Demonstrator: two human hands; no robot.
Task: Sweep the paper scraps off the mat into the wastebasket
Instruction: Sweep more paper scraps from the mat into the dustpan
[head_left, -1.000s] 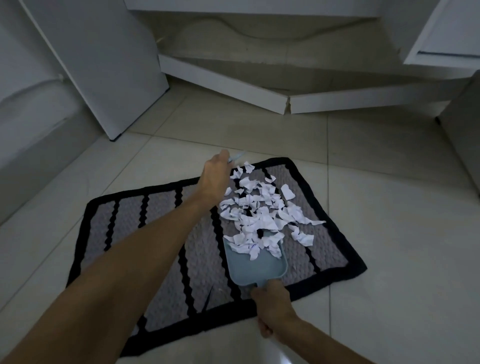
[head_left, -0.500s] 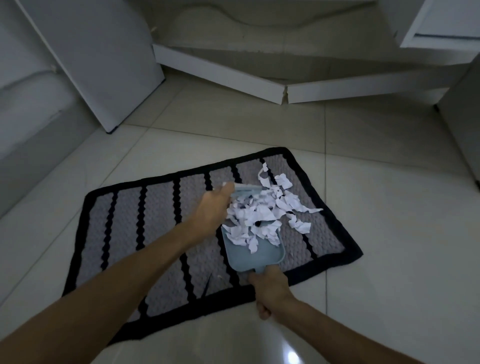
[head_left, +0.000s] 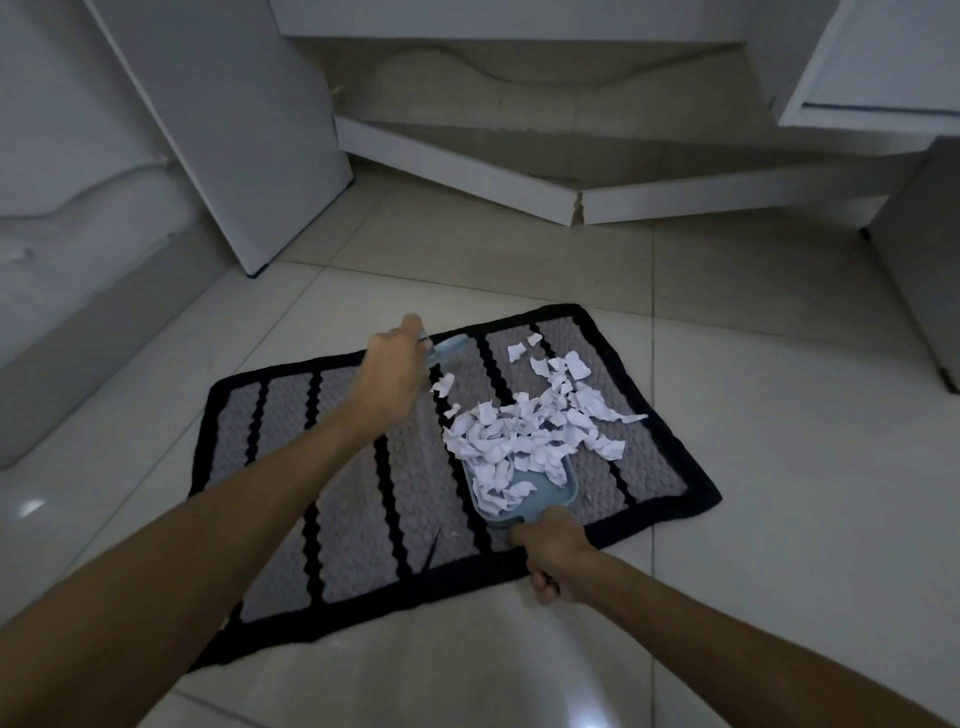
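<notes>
Pale floor tiles (head_left: 779, 467) are filling the dim room, with white cabinet panels (head_left: 234, 130) leaning along the far side and a striped grey mat (head_left: 363, 493) with a black border lying in the middle.

From the head camera, the left hand (head_left: 389, 374) is reaching over the far middle of the mat, clenched around a small blue brush (head_left: 447, 345) whose head is poking out to the right of the fist. The right hand (head_left: 553, 558) is gripping the handle of a blue dustpan (head_left: 550, 491) at the near right edge of the mat, with the pan's mouth facing away from the person.

Paper scraps (head_left: 519, 431) are lying in a loose heap on the right part of the mat. Some are already sitting inside the pan, while most are spilling across its mouth and beyond it. A few stray pieces are lying farther off near the far right corner, and one or two are sitting just beside the brush.

Judging by this, the sweeping is partway through: the heap is gathered but only partly in the pan. No wastebasket is showing anywhere in view, so the emptying appears to be entirely ahead.
</notes>
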